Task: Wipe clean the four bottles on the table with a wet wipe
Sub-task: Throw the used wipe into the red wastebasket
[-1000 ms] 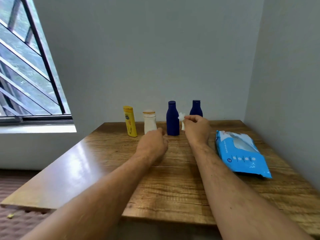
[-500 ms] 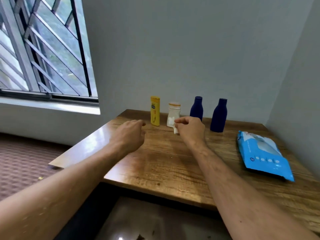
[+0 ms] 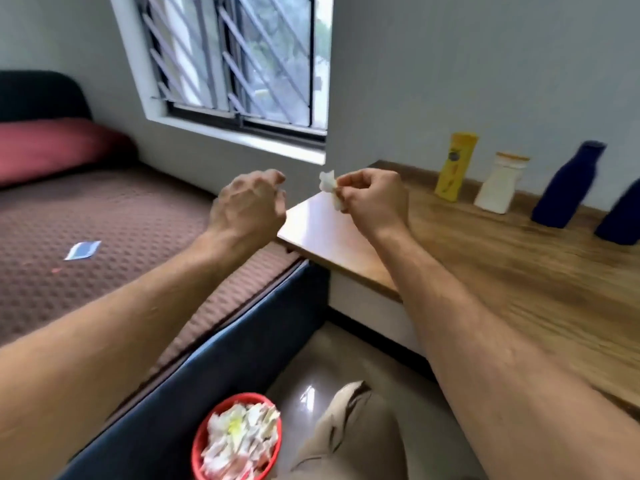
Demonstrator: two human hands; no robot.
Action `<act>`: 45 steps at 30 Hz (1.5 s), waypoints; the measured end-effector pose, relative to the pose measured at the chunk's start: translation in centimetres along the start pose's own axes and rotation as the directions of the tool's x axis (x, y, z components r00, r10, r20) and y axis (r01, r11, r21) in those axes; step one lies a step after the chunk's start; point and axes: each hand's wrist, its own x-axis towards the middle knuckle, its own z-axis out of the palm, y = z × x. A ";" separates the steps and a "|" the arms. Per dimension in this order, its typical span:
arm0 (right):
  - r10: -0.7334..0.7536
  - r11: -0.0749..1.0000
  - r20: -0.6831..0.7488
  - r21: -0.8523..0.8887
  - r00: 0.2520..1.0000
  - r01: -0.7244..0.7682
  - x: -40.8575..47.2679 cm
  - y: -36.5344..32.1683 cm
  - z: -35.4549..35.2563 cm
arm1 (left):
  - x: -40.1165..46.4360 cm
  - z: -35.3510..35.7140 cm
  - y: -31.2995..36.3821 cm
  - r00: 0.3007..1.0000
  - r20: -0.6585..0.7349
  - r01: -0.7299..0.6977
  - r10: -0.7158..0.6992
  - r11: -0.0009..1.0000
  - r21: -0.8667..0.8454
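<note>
My right hand [image 3: 372, 197] pinches a small crumpled white wet wipe [image 3: 329, 186] above the left corner of the wooden table [image 3: 502, 268]. My left hand [image 3: 247, 207] hovers beside it over the bed's edge, fingers loosely curled and holding nothing. Along the wall at the table's back stand a yellow bottle [image 3: 455, 167], a white bottle [image 3: 500, 183], a dark blue bottle [image 3: 568, 185], and a second dark blue bottle [image 3: 621, 220] cut off by the right edge.
A red bin [image 3: 239, 438] full of used wipes sits on the floor below my arms. A bed with a brown cover [image 3: 104, 230] and a red pillow [image 3: 52, 150] lies to the left, under a barred window [image 3: 239, 60]. My knee [image 3: 349, 427] shows at the bottom.
My view has swung left and down, away from the bottles toward the bed and bin. Both hands moved off the table's middle to its left corner, the wipe still in my right hand.
</note>
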 end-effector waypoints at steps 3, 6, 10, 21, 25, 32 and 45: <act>-0.026 0.999 0.121 0.037 0.992 0.021 -4.0 -0.8 6.1 | -3.6 -1.6 -6.5 0.994 -0.064 0.088 -0.084 0.995 0.051; -0.031 0.998 0.283 -0.037 0.959 0.043 -7.7 0.6 12.7 | -7.5 -0.9 -13.0 0.988 -0.083 0.135 -0.129 0.988 0.079; 0.160 0.980 0.483 -0.182 0.861 -0.080 -11.2 4.9 20.3 | -13.1 2.7 -19.4 0.980 -0.029 0.200 -0.198 0.974 0.106; 0.648 0.740 0.522 -0.604 0.554 -0.297 -23.1 22.0 34.0 | -23.7 13.5 -27.7 0.920 0.230 0.296 -0.317 0.947 0.122; 0.682 0.706 0.518 -0.649 0.516 -0.283 -23.7 26.5 35.8 | -26.9 17.7 -29.1 0.876 0.297 0.340 -0.381 0.923 0.180; 0.730 0.666 0.623 -0.741 0.280 -0.085 -25.8 33.2 35.0 | -31.7 23.1 -29.8 0.645 0.559 0.410 -0.521 0.853 0.322; 0.737 0.675 0.674 -0.737 -0.056 0.020 -26.5 34.5 36.4 | -32.7 26.6 -31.2 0.505 0.646 0.395 -0.572 0.819 0.416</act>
